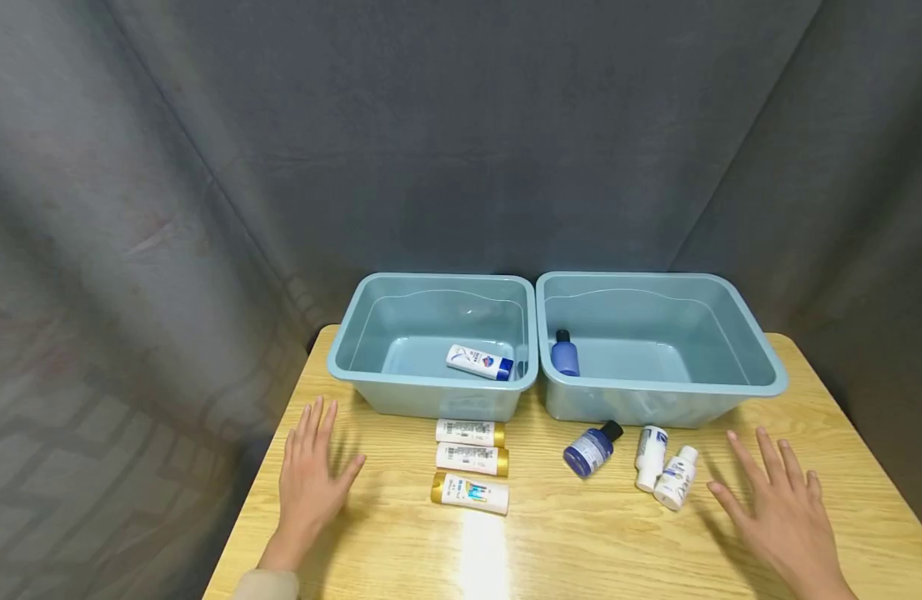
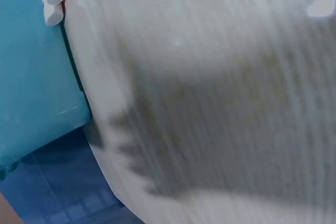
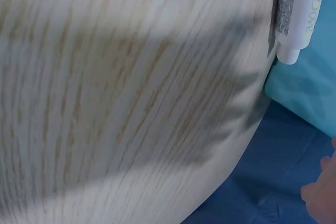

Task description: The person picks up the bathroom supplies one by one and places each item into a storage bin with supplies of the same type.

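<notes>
My left hand hovers over the table's left side with fingers spread, holding nothing. To its right lie several white bottles with gold caps: an upper one, a middle one and a lower one turned the other way. My right hand, also spread and holding nothing, is over the right side. Nearest to it lies a small white bottle, beside another white bottle. A dark blue bottle with a black cap lies further left. In the right wrist view one white bottle reads Dove.
Two blue-grey plastic bins stand side by side at the back. The left bin contains a white bottle with a blue cap; the right bin contains a blue bottle. Grey curtain hangs behind the wooden table.
</notes>
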The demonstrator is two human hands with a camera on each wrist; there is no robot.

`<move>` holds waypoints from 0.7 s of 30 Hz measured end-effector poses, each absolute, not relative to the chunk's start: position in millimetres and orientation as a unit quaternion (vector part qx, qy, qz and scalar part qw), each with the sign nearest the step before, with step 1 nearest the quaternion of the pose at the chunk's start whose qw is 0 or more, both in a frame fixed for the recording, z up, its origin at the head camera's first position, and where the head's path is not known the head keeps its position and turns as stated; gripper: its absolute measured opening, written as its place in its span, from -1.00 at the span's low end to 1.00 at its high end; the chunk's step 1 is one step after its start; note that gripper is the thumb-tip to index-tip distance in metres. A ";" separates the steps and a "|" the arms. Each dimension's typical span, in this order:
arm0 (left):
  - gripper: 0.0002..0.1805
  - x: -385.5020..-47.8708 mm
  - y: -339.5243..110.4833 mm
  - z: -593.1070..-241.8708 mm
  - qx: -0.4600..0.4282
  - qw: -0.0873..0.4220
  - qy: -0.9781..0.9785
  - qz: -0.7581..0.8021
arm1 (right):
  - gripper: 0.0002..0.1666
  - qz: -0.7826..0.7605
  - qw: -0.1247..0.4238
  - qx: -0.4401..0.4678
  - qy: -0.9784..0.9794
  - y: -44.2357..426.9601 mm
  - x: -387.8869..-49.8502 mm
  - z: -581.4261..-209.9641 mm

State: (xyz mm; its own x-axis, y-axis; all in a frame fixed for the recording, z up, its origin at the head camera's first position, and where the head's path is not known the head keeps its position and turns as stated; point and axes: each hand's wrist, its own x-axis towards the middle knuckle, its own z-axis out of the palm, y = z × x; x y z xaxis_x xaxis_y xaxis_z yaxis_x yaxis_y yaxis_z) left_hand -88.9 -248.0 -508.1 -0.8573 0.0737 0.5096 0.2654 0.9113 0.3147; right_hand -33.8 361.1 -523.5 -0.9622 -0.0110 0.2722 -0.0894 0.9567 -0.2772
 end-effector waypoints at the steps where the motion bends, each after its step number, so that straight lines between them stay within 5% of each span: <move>1: -0.07 -90.2 -248.2 -506.7 -0.087 0.252 -0.941 -0.206 | -0.06 0.146 0.135 0.027 -0.980 361.2 -33.8 -523.6; 21: -0.18 -131.3 -254.9 -477.1 -0.072 0.238 -0.860 -0.445 | -0.07 0.149 0.130 0.027 -0.980 356.3 -34.1 -525.9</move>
